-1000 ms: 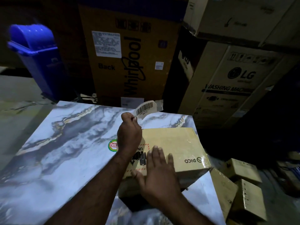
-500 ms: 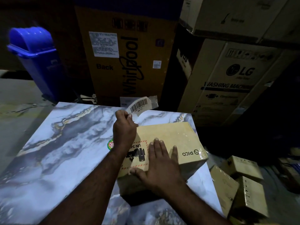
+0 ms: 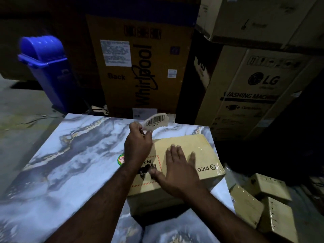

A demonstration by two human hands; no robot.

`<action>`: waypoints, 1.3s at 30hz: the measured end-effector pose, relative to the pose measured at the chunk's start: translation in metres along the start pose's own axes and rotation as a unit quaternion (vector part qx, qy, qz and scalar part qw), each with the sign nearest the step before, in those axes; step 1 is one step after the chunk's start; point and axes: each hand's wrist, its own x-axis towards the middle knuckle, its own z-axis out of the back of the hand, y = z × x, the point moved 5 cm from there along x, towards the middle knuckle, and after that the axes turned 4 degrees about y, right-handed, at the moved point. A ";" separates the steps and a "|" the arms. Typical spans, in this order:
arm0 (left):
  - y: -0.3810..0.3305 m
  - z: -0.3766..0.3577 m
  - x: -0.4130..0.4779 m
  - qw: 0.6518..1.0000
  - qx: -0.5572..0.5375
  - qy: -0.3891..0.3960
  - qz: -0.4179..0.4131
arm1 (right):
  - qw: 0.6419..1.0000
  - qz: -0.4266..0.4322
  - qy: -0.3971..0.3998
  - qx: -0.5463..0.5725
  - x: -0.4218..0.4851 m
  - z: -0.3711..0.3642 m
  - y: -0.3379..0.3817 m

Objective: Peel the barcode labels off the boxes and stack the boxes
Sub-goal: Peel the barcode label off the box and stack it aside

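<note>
Left grip [image 3: 138, 146], right grip [image 3: 180, 171] and forearms [image 3: 98, 195] are bare.

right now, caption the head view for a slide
Left hand pinches a peeled barcode label; right hand presses the PICO box on marbled tabletop.

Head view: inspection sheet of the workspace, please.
Surface: white-grey marble-pattern tabletop, gold veins.
Job's things: tan cardboard PICO box lies flat on it; white barcode label lifted clear of the box top.
Clutter: round green-and-red sticker on the tabletop, partly hidden by the left arm.
Hands: left hand pinches the label; right hand lies flat on the box.
Cables: nothing seen.
Surroundings: blue plastic swing-lid bin, brown Whirlpool carton, LG washing-machine carton behind; small tan boxes on the floor, right.
</note>
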 end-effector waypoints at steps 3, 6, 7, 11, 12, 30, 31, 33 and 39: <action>-0.003 0.000 -0.001 1.000 0.014 -0.007 0.002 | 0.997 0.078 0.009 -0.014 -0.024 -0.008 0.012; -0.004 -0.003 -0.001 1.000 0.024 0.002 -0.003 | 0.996 0.090 0.010 -0.020 -0.016 -0.008 0.014; -0.003 -0.002 0.000 1.000 0.021 0.004 0.000 | 0.996 0.089 0.009 -0.016 -0.008 -0.006 0.016; -0.001 0.000 0.003 1.000 0.008 0.011 0.009 | 0.996 0.081 -0.003 0.024 0.017 0.002 0.019; -0.001 0.000 0.002 1.000 0.010 0.010 0.011 | 0.996 0.083 -0.002 0.021 0.015 0.001 0.018; 0.001 0.000 0.002 0.999 0.007 -0.002 0.046 | 0.999 0.050 -0.008 0.000 0.012 0.010 -0.017; 0.000 0.001 0.002 0.999 0.009 -0.004 0.045 | 0.999 0.043 -0.006 -0.002 0.021 0.012 -0.015; -0.001 0.000 0.001 0.999 0.019 -0.002 0.039 | 0.999 0.047 -0.010 -0.012 0.033 0.013 -0.006; -0.005 -0.002 -0.003 0.999 0.025 -0.013 0.045 | 0.974 0.226 0.009 -0.020 0.000 0.003 0.040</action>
